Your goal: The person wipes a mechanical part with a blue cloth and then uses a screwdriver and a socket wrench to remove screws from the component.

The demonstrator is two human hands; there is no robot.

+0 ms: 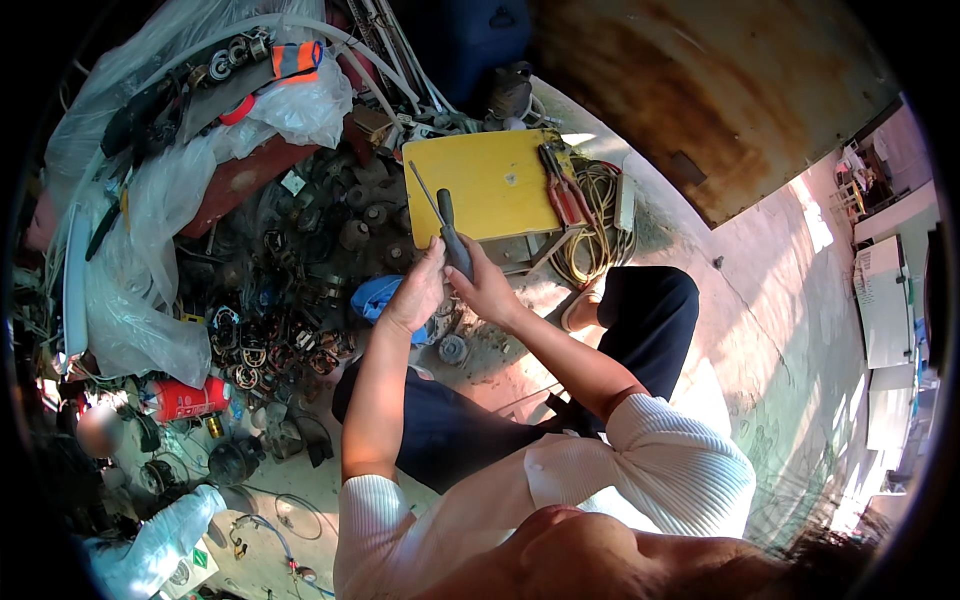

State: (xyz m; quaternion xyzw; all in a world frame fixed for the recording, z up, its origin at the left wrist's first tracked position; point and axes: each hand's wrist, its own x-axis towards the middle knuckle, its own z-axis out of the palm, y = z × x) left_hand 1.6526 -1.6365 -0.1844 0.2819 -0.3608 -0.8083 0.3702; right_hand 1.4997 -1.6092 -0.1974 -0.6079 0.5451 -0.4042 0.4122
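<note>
1. Clock centred on the hands, 12 = top of view. R hand (490, 290) is wrapped round a dark grey, rounded tool handle (458, 252), fingers curled, thumb bent on the near side. Handle points approx 12 o'c, out past the lap.
2. L hand (415, 292): fingers nearly straight, pressed together, close up vs. the handle's 9 o'c side. Can't tell if they pinch anything.
3. A slim, straight metal shaft (427, 192) juts twd 11 o'c, tip above the flat, yellow, rectangular board (485, 165).
4. Handling it well (my view): firm R grip low on the handle, L fingertips only to steady, L palm off the shaft's line, tip aimed away from body. Straight wrists shd give better ctrl.
5. Nearby: red-handled metal pliers (567, 192) across the board's edge, approx 2 o'c; looped yellowish cable (566, 262) btwn 2 & 3; crumpled bright blue cloth or bag (374, 297) at 9, just beside L wrist; round grey metal part (453, 350) at 6.
6. Unclear: shaft & handle sit at diff. angles, so 1 tool or 2, can't say. Shaft's lower end, L palm, some R fingertips hidden; tip shape too small. Dark heap of metal parts (355, 235), 10 o'c, mostly in shadow.
</note>
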